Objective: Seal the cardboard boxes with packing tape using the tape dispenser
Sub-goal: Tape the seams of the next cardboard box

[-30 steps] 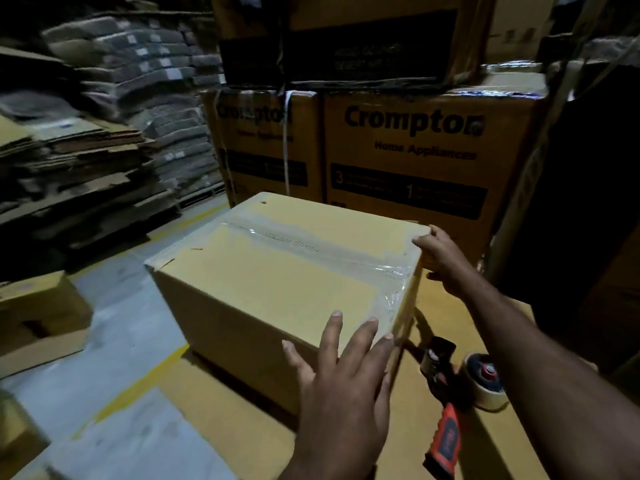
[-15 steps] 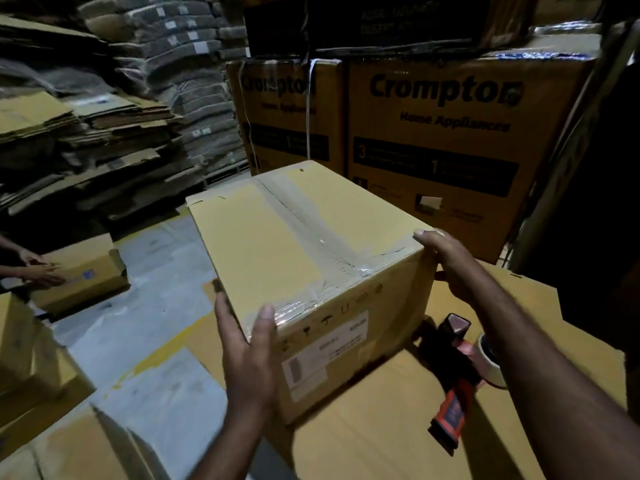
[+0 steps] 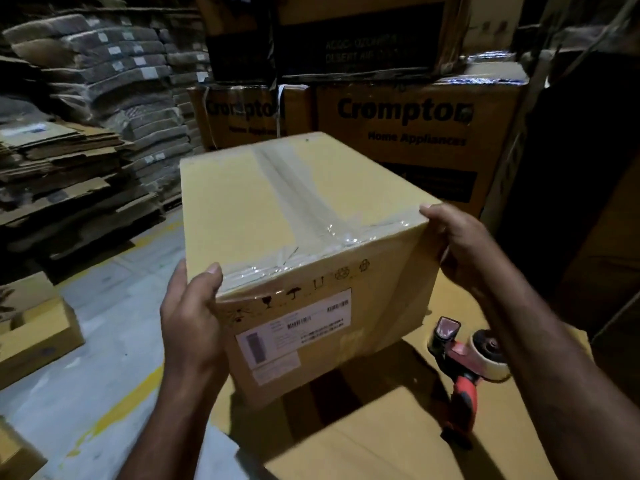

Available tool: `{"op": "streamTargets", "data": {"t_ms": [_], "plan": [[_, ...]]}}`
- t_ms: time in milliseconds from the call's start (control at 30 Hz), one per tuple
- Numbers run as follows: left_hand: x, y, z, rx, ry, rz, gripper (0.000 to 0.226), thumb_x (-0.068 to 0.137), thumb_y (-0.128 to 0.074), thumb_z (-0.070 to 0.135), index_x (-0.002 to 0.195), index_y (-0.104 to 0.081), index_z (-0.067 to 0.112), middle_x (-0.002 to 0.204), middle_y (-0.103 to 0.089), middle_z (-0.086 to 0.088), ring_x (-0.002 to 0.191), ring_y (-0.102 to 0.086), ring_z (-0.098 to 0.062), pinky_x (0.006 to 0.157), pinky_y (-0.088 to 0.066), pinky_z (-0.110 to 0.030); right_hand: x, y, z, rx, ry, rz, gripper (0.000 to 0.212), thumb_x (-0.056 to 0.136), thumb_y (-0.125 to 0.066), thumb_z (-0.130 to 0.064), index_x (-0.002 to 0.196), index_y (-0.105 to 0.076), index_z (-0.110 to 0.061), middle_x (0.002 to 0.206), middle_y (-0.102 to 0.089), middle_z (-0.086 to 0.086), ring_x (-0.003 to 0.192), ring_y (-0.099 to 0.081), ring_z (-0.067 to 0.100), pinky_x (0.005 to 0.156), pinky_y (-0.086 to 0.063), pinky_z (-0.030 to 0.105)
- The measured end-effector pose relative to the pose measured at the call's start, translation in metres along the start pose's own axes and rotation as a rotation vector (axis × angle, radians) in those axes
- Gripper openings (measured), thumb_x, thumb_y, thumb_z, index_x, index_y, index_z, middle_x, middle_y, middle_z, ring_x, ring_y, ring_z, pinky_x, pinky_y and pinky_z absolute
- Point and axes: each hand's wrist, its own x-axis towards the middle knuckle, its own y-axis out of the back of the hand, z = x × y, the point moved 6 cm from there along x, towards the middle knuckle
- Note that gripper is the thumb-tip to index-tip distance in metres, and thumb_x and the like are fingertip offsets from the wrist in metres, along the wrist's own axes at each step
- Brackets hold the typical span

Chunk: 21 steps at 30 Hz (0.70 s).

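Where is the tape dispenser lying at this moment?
In the head view the tape dispenser lies at the lower right on flat cardboard, just right of the taped box and below the right hand, which grips the box's corner.

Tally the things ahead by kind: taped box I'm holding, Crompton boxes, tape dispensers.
Taped box: 1
Crompton boxes: 2
Tape dispenser: 1
Total: 4
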Motion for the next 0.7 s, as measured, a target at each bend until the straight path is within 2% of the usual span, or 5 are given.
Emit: {"op": "streamTargets", "data": {"t_ms": [67, 167, 333, 633, 700], "plan": [[0.007, -0.007, 0.007, -0.080, 0.010, -0.030, 0.065, 0.085, -0.065, 0.033, 0.140, -0.051, 0.001, 0.124, -0.068, -0.013, 0.109, -0.066, -0.033, 0.088, -0.052, -0.053, -0.018, 0.009, -0.026, -0.009, 0.049, 0.049, 0.014, 0.089, -0.065, -0.038, 0.091, -0.070, -0.025, 0.100, -0.059, 0.003, 0.102, -0.054, 0.027, 0.081, -0.043, 0.040], [0.012, -0.025, 0.014, -0.102, -0.001, -0.144, 0.021, 0.099, -0.053, 0.020, 0.100, -0.073, 0.014, 0.088, -0.072, -0.001, 0.088, -0.067, -0.030, 0.074, -0.050, -0.041, -0.054, 0.029, -0.055, -0.028, 0.119, 0.166, 0.012, 0.091, -0.062, -0.037, 0.085, -0.068, -0.028, 0.094, -0.058, -0.002, 0.098, -0.054, 0.024, 0.085, -0.043, 0.041], [0.009, -0.063, 0.017, -0.145, 0.012, -0.327, 0.031, 0.098, -0.051, 0.017, 0.081, -0.076, 0.018, 0.081, -0.072, 0.002, 0.079, -0.069, -0.023, 0.073, -0.050, -0.037, -0.119, 0.063, -0.080, -0.020, 0.146, 0.369, 0.012, 0.087, -0.065, -0.044, 0.087, -0.071, -0.033, 0.105, -0.060, -0.003, 0.108, -0.056, 0.029, 0.093, -0.046, 0.054], [-0.022, -0.142, 0.018, -0.234, 0.107, -0.687, 0.034, 0.094, -0.046, 0.015, 0.085, -0.079, 0.021, 0.088, -0.074, -0.001, 0.083, -0.071, -0.024, 0.072, -0.054, -0.031, -0.230, 0.115, -0.102, 0.050, 0.314, 0.690, 0.012, 0.091, -0.061, -0.026, 0.088, -0.070, -0.020, 0.071, -0.068, -0.013, 0.063, -0.063, -0.002, 0.055, -0.046, 0.019], [-0.031, -0.157, 0.021, -0.238, 0.106, -0.774, 0.030, 0.092, -0.048, 0.018, 0.083, -0.077, 0.021, 0.088, -0.072, -0.001, 0.084, -0.069, -0.026, 0.076, -0.051, -0.036, -0.254, 0.122, -0.105, 0.096, 0.350, 0.758, 0.018, 0.092, -0.061, -0.023, 0.101, -0.071, -0.012, 0.080, -0.072, -0.008, 0.071, -0.067, 0.002, 0.058, -0.049, 0.018]]}}
